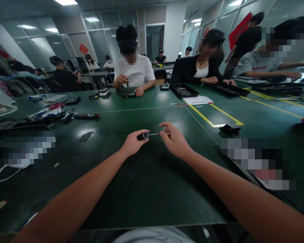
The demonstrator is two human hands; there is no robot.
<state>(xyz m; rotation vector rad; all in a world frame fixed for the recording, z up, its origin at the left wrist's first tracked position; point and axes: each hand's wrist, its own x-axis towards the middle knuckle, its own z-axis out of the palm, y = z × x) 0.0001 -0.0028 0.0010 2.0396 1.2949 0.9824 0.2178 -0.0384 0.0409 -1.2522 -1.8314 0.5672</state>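
Observation:
My left hand (133,143) is closed around a small black cylinder (144,135) with a round silvery end facing right. My right hand (174,141) pinches a thin screwdriver (159,134) by its dark handle. The slim metal shaft points left, and its tip meets the cylinder's end. Both hands hover just above the dark green table (147,182), near its middle. My forearms reach in from the bottom edge.
Across the table, seated people work over black trays (183,90) and a small device (128,94). Tools and scissors (57,111) lie at the left, with a white mask (5,170) nearer. A small black part (230,128) sits by yellow tape lines (212,119) at the right.

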